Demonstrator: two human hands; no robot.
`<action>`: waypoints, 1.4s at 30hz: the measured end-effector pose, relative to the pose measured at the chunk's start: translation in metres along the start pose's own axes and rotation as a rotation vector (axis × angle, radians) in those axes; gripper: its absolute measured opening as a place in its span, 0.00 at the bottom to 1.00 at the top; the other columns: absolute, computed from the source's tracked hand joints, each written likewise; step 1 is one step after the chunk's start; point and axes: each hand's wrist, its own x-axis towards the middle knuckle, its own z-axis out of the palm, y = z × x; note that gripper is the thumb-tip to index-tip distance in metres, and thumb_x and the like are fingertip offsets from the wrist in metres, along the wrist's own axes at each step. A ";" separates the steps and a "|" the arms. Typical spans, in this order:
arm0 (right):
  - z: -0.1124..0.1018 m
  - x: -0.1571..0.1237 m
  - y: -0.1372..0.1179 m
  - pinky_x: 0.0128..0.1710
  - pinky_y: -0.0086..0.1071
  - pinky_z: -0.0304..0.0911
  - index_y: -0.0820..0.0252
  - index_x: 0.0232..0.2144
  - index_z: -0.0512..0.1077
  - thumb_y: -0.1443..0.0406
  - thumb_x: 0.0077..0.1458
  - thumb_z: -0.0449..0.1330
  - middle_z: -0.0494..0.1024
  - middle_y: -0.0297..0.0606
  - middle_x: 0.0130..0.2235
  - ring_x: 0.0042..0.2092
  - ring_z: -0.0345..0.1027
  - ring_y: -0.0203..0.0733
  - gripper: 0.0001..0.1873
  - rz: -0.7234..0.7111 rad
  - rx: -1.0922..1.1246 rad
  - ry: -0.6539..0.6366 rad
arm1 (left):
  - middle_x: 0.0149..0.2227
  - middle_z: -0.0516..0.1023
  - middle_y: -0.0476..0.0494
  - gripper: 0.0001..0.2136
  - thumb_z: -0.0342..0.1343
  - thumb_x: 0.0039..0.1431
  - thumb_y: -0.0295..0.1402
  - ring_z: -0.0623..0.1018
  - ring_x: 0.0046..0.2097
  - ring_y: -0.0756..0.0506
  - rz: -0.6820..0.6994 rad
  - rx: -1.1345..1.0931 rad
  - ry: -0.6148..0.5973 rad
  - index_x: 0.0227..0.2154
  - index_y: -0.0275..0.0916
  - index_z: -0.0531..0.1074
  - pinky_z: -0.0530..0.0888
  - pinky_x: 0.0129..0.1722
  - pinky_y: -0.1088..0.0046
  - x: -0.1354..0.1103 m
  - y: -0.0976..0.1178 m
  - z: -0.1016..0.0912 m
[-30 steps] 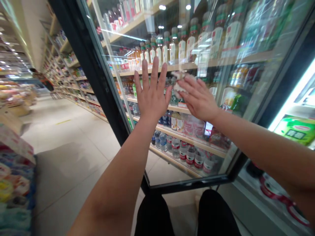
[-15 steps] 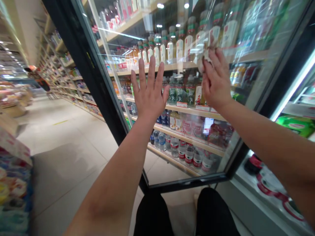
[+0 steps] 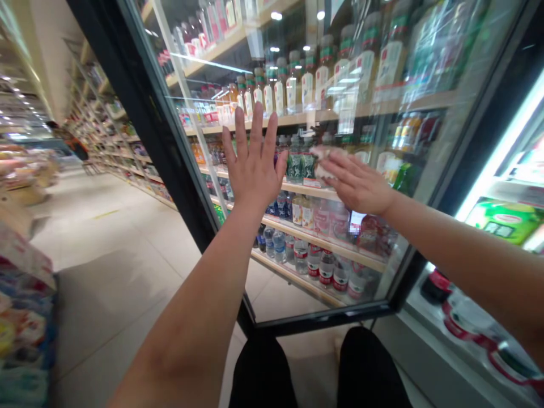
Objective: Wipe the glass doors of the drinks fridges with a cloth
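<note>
My left hand (image 3: 254, 160) lies flat against the glass door (image 3: 297, 266) of a cooler, fingers spread and pointing up. My right hand (image 3: 359, 184) presses a crumpled white tissue (image 3: 322, 160) against the same glass, just right of the left hand, with its fingers pointing left. The door stands swung open toward me in a black frame (image 3: 140, 107). The glass mirrors shelves of bottled drinks (image 3: 314, 85).
The open cooler interior (image 3: 501, 221) with lit packaged goods is at the right. A tiled aisle (image 3: 110, 249) runs off to the left between shelves, with a stack of packaged goods (image 3: 21, 317) at the near left. My dark-trousered knees (image 3: 314, 368) are below the door.
My right hand with the tissue went up and right across the glass, then came back down and left toward the left hand. The left hand stayed flat on the glass.
</note>
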 end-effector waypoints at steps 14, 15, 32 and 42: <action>0.001 -0.049 -0.005 0.75 0.49 0.56 0.50 0.63 0.69 0.61 0.69 0.51 0.64 0.34 0.69 0.75 0.48 0.43 0.23 0.210 -0.066 0.032 | 0.76 0.46 0.51 0.31 0.53 0.70 0.42 0.38 0.77 0.37 0.004 0.023 0.029 0.73 0.47 0.57 0.34 0.76 0.42 -0.001 0.001 0.001; 0.001 -0.051 -0.005 0.76 0.51 0.53 0.54 0.64 0.67 0.62 0.69 0.51 0.61 0.39 0.70 0.76 0.44 0.45 0.24 0.294 -0.104 0.101 | 0.76 0.47 0.51 0.31 0.53 0.70 0.42 0.38 0.77 0.37 0.005 0.025 0.027 0.73 0.47 0.57 0.34 0.76 0.42 -0.001 0.001 0.001; -0.010 -0.076 -0.013 0.75 0.41 0.57 0.42 0.64 0.66 0.64 0.67 0.56 0.62 0.25 0.70 0.73 0.54 0.39 0.25 0.047 -0.048 -0.050 | 0.76 0.47 0.49 0.31 0.52 0.70 0.41 0.39 0.77 0.37 -0.006 0.059 0.033 0.73 0.46 0.56 0.34 0.76 0.45 -0.001 0.002 0.003; -0.002 0.017 -0.004 0.78 0.37 0.50 0.45 0.65 0.66 0.61 0.70 0.52 0.58 0.22 0.71 0.75 0.46 0.32 0.23 -0.152 -0.077 -0.019 | 0.76 0.50 0.45 0.30 0.50 0.70 0.41 0.43 0.77 0.35 0.039 0.105 0.075 0.73 0.47 0.56 0.36 0.75 0.45 -0.003 -0.003 0.008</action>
